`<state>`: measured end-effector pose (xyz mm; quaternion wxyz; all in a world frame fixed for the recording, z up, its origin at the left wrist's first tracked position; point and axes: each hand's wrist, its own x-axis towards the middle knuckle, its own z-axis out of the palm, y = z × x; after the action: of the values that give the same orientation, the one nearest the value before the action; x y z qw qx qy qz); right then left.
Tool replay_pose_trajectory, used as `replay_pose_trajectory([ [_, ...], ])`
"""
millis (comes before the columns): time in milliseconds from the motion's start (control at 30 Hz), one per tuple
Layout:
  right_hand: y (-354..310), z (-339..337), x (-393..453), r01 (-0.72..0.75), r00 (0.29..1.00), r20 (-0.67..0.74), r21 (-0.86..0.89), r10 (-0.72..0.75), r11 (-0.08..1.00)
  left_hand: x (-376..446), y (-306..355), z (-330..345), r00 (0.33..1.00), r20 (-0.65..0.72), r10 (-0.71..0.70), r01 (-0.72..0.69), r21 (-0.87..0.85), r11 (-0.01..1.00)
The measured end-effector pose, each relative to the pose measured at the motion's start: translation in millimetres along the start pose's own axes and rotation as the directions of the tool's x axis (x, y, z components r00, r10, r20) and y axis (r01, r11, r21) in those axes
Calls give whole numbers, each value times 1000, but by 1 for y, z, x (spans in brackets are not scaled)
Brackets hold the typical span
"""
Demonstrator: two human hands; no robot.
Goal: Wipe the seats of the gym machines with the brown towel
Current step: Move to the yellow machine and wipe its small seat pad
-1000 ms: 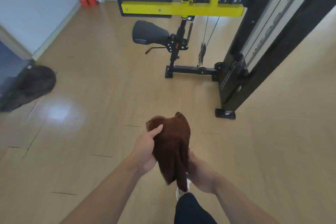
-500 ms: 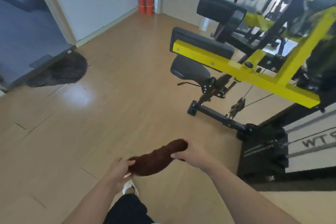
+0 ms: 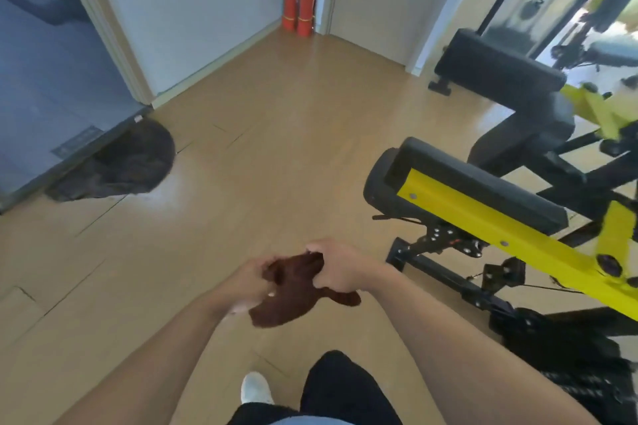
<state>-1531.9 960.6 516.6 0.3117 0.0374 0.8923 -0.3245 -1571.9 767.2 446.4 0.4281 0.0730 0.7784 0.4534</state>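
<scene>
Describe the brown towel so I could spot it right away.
Start at the yellow-and-black gym machine on the right, then look left over the wooden floor to the person's two hands. The left hand and right hand grip the brown towel between them. It is the only soft, dark brown, bunched cloth there.
</scene>
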Motion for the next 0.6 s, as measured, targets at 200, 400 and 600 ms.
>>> replay_pose_trajectory([
  [200,-25,-119,116,15,959,-268,363,88,932,102,29,-94,960,-255,-120,145,82,986],
  [400,-26,-237,235,32,859,-415,627,299,778,195,89,-152,935,-336,-116,128,12,992],
  [600,8,-329,309,18,787,-395,782,474,623,297,171,-204,938,-333,-99,137,95,986],
])
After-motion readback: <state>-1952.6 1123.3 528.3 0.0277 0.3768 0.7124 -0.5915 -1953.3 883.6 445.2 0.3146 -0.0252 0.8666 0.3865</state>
